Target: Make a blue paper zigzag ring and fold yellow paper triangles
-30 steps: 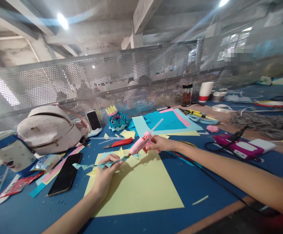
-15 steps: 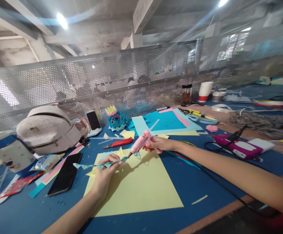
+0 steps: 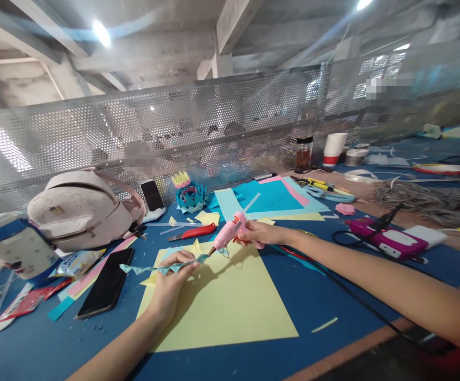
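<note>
Head view: my right hand (image 3: 254, 233) is wrapped around the grip of the pink glue gun (image 3: 228, 234), and my left hand (image 3: 170, 280) pinches the teal paper strip (image 3: 162, 267) between thumb and fingertips, just above the yellow sheet (image 3: 230, 301) on the blue table (image 3: 333, 296). I can read no writing anywhere; the print on the snack packet (image 3: 75, 262) beside the black phone (image 3: 107, 283) is too blurred. Compared with half a second ago, almost nothing has shifted: the gun and the strip sit where they were, nozzle still at the strip's right end. The gun's long axis runs from upper right down to lower left, nozzle pointing left and down, its clear glue stick (image 3: 251, 202) jutting out the back. The strip lies nearly level, left to right.
</note>
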### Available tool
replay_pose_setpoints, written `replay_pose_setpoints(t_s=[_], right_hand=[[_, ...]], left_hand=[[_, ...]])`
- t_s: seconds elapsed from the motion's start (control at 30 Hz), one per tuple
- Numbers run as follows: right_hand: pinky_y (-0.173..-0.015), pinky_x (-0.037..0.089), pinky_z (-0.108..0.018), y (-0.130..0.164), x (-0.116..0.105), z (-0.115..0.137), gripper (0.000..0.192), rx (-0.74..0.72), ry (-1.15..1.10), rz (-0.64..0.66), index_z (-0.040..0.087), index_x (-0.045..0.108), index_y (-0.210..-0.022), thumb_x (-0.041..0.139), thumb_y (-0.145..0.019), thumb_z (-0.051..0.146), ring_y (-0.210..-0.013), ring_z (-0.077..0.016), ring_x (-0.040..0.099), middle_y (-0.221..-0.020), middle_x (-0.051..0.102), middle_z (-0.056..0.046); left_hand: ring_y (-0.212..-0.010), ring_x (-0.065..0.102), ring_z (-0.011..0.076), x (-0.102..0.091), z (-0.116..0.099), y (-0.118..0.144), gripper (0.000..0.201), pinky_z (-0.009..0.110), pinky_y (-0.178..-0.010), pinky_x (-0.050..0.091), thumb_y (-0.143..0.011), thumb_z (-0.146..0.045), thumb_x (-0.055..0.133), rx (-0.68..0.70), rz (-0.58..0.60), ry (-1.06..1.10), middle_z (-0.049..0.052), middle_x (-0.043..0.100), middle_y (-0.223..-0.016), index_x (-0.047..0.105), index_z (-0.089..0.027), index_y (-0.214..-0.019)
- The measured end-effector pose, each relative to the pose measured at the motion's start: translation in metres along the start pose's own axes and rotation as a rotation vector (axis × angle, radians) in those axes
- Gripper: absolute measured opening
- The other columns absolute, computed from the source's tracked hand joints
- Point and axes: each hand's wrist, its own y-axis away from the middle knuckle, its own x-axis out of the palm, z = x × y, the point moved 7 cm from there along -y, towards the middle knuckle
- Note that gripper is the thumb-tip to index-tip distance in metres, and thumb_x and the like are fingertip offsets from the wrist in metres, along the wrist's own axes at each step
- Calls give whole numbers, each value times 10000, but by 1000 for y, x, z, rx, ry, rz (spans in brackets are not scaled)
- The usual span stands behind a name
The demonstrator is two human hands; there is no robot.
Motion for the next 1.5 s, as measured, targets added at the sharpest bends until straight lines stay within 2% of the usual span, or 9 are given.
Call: replay_pose_setpoints(t_s=[0.17,0.5,0.7,0.77,0.9,1.03,1.17,1.3,1.5], right_hand=[[-374,300,-183,0,-3,-1,669,12,14,-6,134,558,-754,537,-802,801,-408,-36,423,-680,520,24],[-379,323,-175,0,-7,-4,647,29,32,7,134,545,-772,524,-829,777,-437,-34,437,-719,512,20],[-369,295,-185,1,-6,-4,669,47,23,30,125,565,-745,555,-793,793,-414,-35,424,-704,524,12],[-381,293,-191,1,-4,-1,696,45,10,15,122,577,-738,542,-779,816,-429,-42,419,-692,532,7],[-489,381,-210,0,-6,3,759,36,-4,-89,112,628,-770,478,-778,857,-506,-72,441,-654,553,-7],[-458,339,-204,-3,-25,-9,707,78,36,-288,113,662,-824,526,-785,807,-577,-105,482,-739,610,-54],[-415,295,-207,0,-58,-27,611,147,110,-493,122,662,-933,608,-773,710,-504,-89,410,-685,585,-17],[-389,272,-208,7,-80,-39,479,243,173,-513,128,674,-941,693,-756,570,-420,-82,359,-503,461,53],[-379,313,-222,15,-90,-53,395,363,253,-478,118,672,-849,716,-741,496,-363,-99,409,-409,415,63]], left_hand=[[-804,523,148,-1,2,0,287,226,-712,395,-698,-324,833,5,3,21,-3,571,-834,602,-181,-606],[-828,524,158,-4,3,0,306,230,-726,401,-687,-333,844,-2,-33,33,6,574,-848,591,-184,-603],[-815,517,158,-4,3,-1,320,221,-684,400,-668,-358,850,-20,-67,40,11,579,-851,588,-185,-604],[-813,515,155,-4,3,-1,322,217,-680,400,-666,-356,850,-19,-66,40,10,575,-844,587,-185,-598],[-785,508,143,-3,3,0,317,213,-668,397,-670,-347,849,-24,-52,42,5,568,-841,585,-183,-606],[-802,514,141,-4,5,0,313,213,-679,397,-686,-340,841,-28,-48,45,4,568,-853,578,-183,-623],[-798,509,139,-3,6,0,322,214,-675,396,-690,-343,838,-30,-42,48,1,565,-851,566,-183,-627],[-798,511,137,-3,5,0,339,209,-674,394,-689,-347,839,-30,-39,41,-1,566,-836,556,-179,-605],[-799,518,139,-2,4,1,324,211,-669,401,-693,-358,836,-40,-37,28,4,579,-859,571,-182,-631]])
